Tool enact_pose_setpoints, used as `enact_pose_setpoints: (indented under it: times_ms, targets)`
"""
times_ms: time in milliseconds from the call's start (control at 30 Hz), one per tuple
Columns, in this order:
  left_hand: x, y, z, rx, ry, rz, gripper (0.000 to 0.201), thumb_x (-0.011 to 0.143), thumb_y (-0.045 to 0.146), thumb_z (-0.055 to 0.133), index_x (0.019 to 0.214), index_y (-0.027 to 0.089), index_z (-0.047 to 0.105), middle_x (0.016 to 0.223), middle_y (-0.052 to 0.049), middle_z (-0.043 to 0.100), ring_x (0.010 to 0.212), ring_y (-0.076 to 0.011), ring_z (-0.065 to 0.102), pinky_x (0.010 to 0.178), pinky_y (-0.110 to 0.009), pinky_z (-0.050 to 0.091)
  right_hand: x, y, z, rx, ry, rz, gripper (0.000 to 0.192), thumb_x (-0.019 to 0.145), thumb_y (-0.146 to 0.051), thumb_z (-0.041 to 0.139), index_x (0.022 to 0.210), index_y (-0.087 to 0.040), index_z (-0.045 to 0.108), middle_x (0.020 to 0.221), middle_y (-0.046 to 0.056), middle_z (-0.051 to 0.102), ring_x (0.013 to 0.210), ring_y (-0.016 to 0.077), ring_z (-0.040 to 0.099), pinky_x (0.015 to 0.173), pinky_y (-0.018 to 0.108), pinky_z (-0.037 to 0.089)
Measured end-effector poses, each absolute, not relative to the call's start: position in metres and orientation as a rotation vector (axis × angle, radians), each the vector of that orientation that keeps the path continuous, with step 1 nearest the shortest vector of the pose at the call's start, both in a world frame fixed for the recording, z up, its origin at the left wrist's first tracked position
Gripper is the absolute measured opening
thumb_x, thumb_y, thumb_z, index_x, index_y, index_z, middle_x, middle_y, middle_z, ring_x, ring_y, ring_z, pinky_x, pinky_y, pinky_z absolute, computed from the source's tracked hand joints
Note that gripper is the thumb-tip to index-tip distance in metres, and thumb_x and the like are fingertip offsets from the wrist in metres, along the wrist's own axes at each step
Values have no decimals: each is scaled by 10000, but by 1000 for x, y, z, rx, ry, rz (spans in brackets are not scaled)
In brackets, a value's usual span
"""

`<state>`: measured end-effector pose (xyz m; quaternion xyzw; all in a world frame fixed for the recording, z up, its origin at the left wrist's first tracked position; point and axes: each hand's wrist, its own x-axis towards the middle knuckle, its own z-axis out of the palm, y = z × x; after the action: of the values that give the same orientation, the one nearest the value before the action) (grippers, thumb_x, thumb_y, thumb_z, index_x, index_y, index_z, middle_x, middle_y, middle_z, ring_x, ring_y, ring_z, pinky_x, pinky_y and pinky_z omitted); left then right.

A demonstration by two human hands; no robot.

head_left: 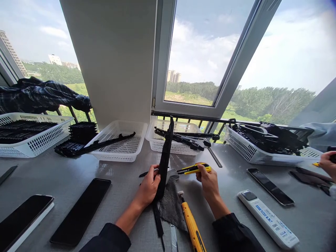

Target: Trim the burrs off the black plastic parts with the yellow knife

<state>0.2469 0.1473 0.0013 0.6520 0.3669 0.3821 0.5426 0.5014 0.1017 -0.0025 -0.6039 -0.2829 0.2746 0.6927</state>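
Note:
My left hand point(147, 186) is closed around a long black plastic part point(165, 157), which stands up at a slight tilt. My right hand point(209, 181) grips a yellow and black utility knife point(195, 168). Its front end points left toward the black part; I cannot tell whether it touches. Below the hands lies a grey cloth point(172, 203). Beside the cloth rests a yellow rotary tool point(193, 224) with a small rounded tip. A metal ruler-like strip point(174, 238) lies partly under the cloth.
White baskets stand along the window: one with a long black part across it point(118, 155), one with several black parts point(157, 145), a full one point(252, 157) at right. Phones point(81, 211) lie at both sides. A white power strip-like box point(269, 220) is at right. Another person's hand point(328, 164) is at the right edge.

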Motion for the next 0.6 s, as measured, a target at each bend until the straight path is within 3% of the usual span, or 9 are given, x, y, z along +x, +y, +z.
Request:
enact_pose_setpoints:
  times_ms: [600]
  targets:
    - [247, 148, 1, 1539, 859, 887, 340, 991, 419, 478, 1251, 202, 511, 1132, -113, 768, 967, -256, 702, 887, -403, 526, 508, 101, -1, -1395, -691, 628, 472, 684, -609, 749, 806, -159, 677, 512, -63, 485, 466, 100, 412, 445, 239, 335]
